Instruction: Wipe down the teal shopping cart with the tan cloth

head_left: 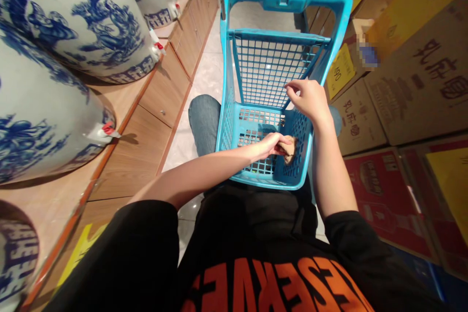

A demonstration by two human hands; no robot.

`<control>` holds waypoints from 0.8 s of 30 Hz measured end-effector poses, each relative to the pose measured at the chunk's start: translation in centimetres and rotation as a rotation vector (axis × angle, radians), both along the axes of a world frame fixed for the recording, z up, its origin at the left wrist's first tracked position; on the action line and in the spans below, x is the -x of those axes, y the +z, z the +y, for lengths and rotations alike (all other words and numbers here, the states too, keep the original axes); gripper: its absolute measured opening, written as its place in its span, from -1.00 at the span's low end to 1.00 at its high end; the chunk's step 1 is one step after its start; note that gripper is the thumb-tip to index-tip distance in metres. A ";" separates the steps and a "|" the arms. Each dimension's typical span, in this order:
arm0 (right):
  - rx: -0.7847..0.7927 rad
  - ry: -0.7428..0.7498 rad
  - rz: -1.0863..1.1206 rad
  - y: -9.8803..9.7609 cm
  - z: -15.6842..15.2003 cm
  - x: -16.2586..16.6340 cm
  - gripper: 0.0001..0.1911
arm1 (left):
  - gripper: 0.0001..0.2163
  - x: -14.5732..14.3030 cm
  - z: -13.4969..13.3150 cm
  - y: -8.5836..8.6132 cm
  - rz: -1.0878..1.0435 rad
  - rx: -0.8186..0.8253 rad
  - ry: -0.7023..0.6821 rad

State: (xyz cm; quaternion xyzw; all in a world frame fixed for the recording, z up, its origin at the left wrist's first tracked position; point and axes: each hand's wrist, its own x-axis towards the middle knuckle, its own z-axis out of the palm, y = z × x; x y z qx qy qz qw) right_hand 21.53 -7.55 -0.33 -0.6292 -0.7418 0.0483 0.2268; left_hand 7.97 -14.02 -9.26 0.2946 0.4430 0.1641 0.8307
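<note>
My left hand reaches down into a light-blue plastic shopping basket between my knees. Its fingers are closed on a tan cloth with dark, dirty-looking edges, which is against or very near the basket's right inner wall. Above the basket's right side hovers my right hand, fingers loosely bent, with a gap between thumb and forefinger and nothing visible in them. Behind it, a blue grid panel slopes at the far end of the basket. Part of the basket floor is hidden by my left hand and forearm.
Large blue-and-white porcelain jars with red-handled taps stand on a wooden cabinet to the left. Stacked cardboard boxes with yellow price signs line the right side. Pale floor tiles lie between them.
</note>
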 end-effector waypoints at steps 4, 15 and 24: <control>0.016 0.006 0.004 0.1 0.0 0.1 -0.62 | -0.94 0.1 -0.4 0.3 0.017 -0.025 0.034; 0.020 0.014 0.000 0.2 -0.1 0.1 -0.62 | -0.83 0.5 -0.7 1.1 -0.011 -0.047 0.056; 0.053 0.011 0.006 0.5 -0.2 0.2 -0.63 | -0.79 -0.1 -1.0 1.4 -0.004 -0.124 0.217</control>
